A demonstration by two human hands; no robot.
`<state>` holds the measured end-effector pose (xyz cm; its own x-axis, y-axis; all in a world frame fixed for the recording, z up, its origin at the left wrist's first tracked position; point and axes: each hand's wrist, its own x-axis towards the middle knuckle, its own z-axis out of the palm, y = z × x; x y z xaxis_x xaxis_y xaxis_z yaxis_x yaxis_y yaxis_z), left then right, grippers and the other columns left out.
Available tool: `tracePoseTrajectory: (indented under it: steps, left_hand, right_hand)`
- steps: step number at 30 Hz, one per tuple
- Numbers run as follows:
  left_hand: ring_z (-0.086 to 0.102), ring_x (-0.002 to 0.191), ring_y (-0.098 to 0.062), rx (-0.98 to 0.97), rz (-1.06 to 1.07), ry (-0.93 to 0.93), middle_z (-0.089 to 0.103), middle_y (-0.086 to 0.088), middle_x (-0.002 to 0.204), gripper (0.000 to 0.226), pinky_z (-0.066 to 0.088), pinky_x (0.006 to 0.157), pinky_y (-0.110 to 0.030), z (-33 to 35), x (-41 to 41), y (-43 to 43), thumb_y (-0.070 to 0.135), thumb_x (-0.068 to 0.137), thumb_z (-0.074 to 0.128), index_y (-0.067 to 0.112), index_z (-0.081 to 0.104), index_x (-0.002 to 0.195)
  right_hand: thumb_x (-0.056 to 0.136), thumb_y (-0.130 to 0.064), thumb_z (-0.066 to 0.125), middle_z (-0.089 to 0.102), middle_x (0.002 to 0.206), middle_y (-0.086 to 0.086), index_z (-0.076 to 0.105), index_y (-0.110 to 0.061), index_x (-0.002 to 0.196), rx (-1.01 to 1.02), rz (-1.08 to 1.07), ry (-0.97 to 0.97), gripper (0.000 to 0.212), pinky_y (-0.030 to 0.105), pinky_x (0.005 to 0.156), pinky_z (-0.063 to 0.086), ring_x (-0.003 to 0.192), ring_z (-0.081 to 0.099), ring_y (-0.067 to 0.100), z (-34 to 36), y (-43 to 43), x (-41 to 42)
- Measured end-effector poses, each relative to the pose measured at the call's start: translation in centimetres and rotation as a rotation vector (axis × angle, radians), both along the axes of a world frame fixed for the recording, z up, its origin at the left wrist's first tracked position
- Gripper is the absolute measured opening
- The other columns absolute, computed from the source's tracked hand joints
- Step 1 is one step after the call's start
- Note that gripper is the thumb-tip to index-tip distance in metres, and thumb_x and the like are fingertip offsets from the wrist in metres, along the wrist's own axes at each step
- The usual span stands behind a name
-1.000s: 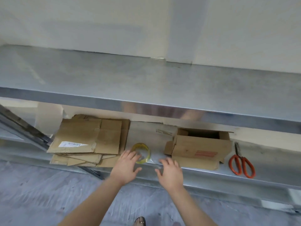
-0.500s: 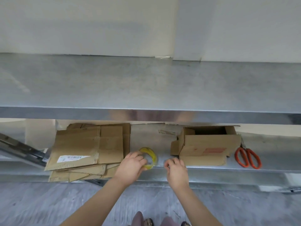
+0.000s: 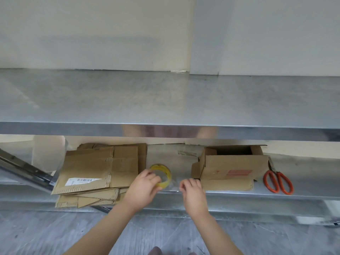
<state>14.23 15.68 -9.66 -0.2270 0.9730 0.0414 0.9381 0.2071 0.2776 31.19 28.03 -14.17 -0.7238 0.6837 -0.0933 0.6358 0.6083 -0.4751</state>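
Note:
A roll of clear yellowish tape (image 3: 162, 173) stands tilted on the lower metal shelf (image 3: 303, 188). My left hand (image 3: 142, 186) grips the roll at its near left side. My right hand (image 3: 192, 190) is just to the right of the roll, fingers curled, pinching the loose clear strip of tape (image 3: 174, 184) that runs out from the roll. A small open cardboard box (image 3: 231, 167) sits to the right of my hands on the same shelf.
A pile of flattened cardboard boxes (image 3: 95, 172) lies left of the tape. Orange-handled scissors (image 3: 277, 182) lie at the right of the box. The upper metal shelf (image 3: 165, 100) overhangs everything. A slanted metal brace (image 3: 24, 169) is at far left.
My left hand closed round the tape roll and tipped it up off the shelf. My right hand curled onto the loose tape end. The view shifted slightly.

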Motion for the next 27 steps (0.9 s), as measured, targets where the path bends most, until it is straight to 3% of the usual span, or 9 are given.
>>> tracePoseTrajectory:
  steps: [2, 4, 8, 11, 14, 17, 22, 25, 27]
  left_hand:
    - [0.039, 0.125, -0.017, -0.037, 0.055, -0.073, 0.064, 0.007, 0.112, 0.021, 0.035, 0.101, -0.03, 0.4, -1.2, -0.1, 0.039, 0.092, 0.058, 0.022, 0.062, 0.104]
    - [0.034, 0.127, -0.013, -0.023, 0.088, -0.152, 0.061, 0.01, 0.115, 0.022, 0.031, 0.099, -0.025, 0.8, -1.9, -0.2, 0.04, 0.092, 0.058, 0.024, 0.06, 0.106]
    - [0.031, 0.12, -0.004, 0.056, 0.131, -0.247, 0.056, 0.014, 0.11, 0.021, 0.029, 0.094, -0.02, 1.9, -1.3, 0.4, 0.041, 0.09, 0.06, 0.026, 0.057, 0.105]
    - [0.036, 0.113, -0.004, 0.097, 0.123, -0.27, 0.053, 0.017, 0.105, 0.02, 0.029, 0.091, -0.017, 2.6, -0.2, 0.8, 0.039, 0.088, 0.064, 0.027, 0.058, 0.104]
    - [0.039, 0.105, -0.002, 0.134, 0.101, -0.301, 0.049, 0.026, 0.096, 0.017, 0.032, 0.086, -0.017, 3.6, 1.3, 1.5, 0.04, 0.086, 0.066, 0.035, 0.054, 0.096]
    - [0.038, 0.101, 0.001, 0.185, 0.071, -0.311, 0.048, 0.032, 0.094, 0.016, 0.031, 0.084, -0.014, 5.2, 3.4, 2.7, 0.041, 0.085, 0.068, 0.038, 0.054, 0.092]
    - [0.04, 0.098, 0.001, 0.255, 0.026, -0.286, 0.051, 0.033, 0.093, 0.014, 0.031, 0.083, -0.009, 8.2, 6.0, 5.1, 0.044, 0.084, 0.067, 0.035, 0.06, 0.093]
    - [0.04, 0.092, 0.003, 0.286, -0.016, -0.241, 0.052, 0.03, 0.091, 0.034, 0.03, 0.082, -0.003, 10.1, 8.5, 7.4, 0.057, 0.081, 0.058, 0.027, 0.065, 0.096]
    - [0.044, 0.092, 0.0, 0.282, -0.008, -0.214, 0.057, 0.023, 0.094, 0.041, 0.035, 0.081, -0.011, 11.0, 10.0, 8.8, 0.062, 0.081, 0.056, 0.026, 0.066, 0.1]
  right_hand:
    - [0.1, -0.02, 0.044, 0.052, 0.112, -0.007, 0.055, -0.022, 0.106, 0.003, 0.029, 0.053, 0.013, 0.028, 0.091, 0.037, 0.109, 0.043, 0.015, 1.1, -0.4, -0.5]
    - [0.1, -0.015, 0.042, 0.054, 0.113, -0.004, 0.053, -0.019, 0.111, -0.048, 0.018, 0.082, 0.016, 0.03, 0.088, 0.041, 0.107, 0.048, 0.017, 2.2, -0.5, -0.7]
    - [0.098, -0.012, 0.046, 0.063, 0.106, 0.002, 0.053, -0.014, 0.116, -0.194, -0.07, 0.185, 0.019, 0.03, 0.081, 0.048, 0.096, 0.061, 0.019, 4.4, -0.1, 0.4]
    - [0.094, -0.013, 0.055, 0.062, 0.088, -0.009, 0.053, -0.019, 0.117, -0.245, -0.143, 0.216, 0.024, 0.026, 0.079, 0.05, 0.085, 0.062, 0.013, 6.0, 0.5, 2.0]
    - [0.09, -0.013, 0.058, 0.061, 0.078, -0.012, 0.063, -0.022, 0.1, -0.242, -0.194, 0.241, 0.014, 0.022, 0.074, 0.047, 0.079, 0.06, 0.011, 7.3, 1.4, 3.8]
    - [0.088, -0.015, 0.059, 0.063, 0.077, -0.014, 0.064, -0.028, 0.084, -0.231, -0.209, 0.252, 0.014, 0.018, 0.068, 0.046, 0.074, 0.059, 0.006, 8.9, 2.6, 6.2]
    - [0.093, -0.018, 0.06, 0.059, 0.078, -0.017, 0.065, -0.026, 0.097, -0.204, -0.226, 0.282, 0.01, 0.015, 0.072, 0.044, 0.075, 0.056, 0.001, 11.6, 5.7, 9.3]
    - [0.095, -0.019, 0.059, 0.064, 0.088, -0.011, 0.068, -0.021, 0.098, -0.134, -0.201, 0.215, 0.01, 0.016, 0.074, 0.045, 0.083, 0.059, 0.006, 13.4, 8.6, 11.3]
    - [0.095, -0.017, 0.058, 0.067, 0.092, -0.006, 0.068, -0.02, 0.098, -0.134, -0.183, 0.192, 0.011, 0.021, 0.079, 0.048, 0.087, 0.061, 0.01, 14.8, 10.4, 12.7]
